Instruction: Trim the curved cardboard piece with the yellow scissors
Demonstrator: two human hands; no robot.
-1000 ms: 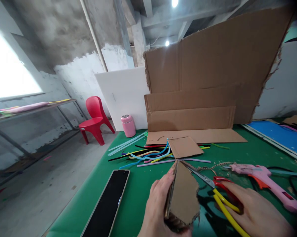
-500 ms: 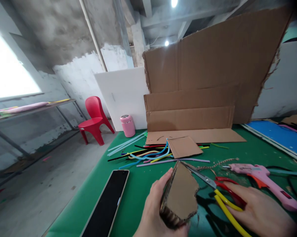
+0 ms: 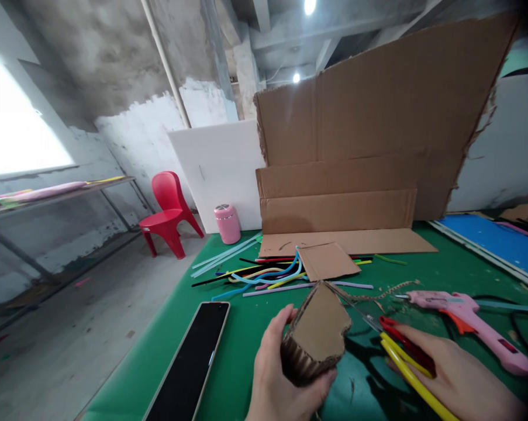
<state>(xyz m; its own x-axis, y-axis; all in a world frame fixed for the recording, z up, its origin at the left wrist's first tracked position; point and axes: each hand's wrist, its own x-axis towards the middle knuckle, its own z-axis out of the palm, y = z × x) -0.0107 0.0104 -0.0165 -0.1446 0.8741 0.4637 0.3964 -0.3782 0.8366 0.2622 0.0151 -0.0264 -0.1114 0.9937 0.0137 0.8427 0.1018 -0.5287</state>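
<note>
My left hand (image 3: 281, 374) grips a thick, layered cardboard block (image 3: 318, 324) from the left and below. Its right edge is ragged, and corrugations show on its near side. In my right hand (image 3: 456, 368) is a pair of scissors (image 3: 406, 345) with red and yellow handles. The blades point up and left towards the block's far right edge; whether they touch it I cannot tell. A thin, torn cardboard strip (image 3: 389, 291) trails to the right behind the blades.
A phone (image 3: 193, 356) lies left of my hands, a pink glue gun (image 3: 469, 318) to the right. Behind are coloured pipe cleaners (image 3: 264, 275), a small cardboard piece (image 3: 329, 261) and a pink jar (image 3: 227, 224). A large cardboard sheet (image 3: 378, 111) stands upright at the back.
The block has shifted slightly left and tilted, showing more of its corrugated side. The scissor handles have come closer together, and the blades look more closed.
</note>
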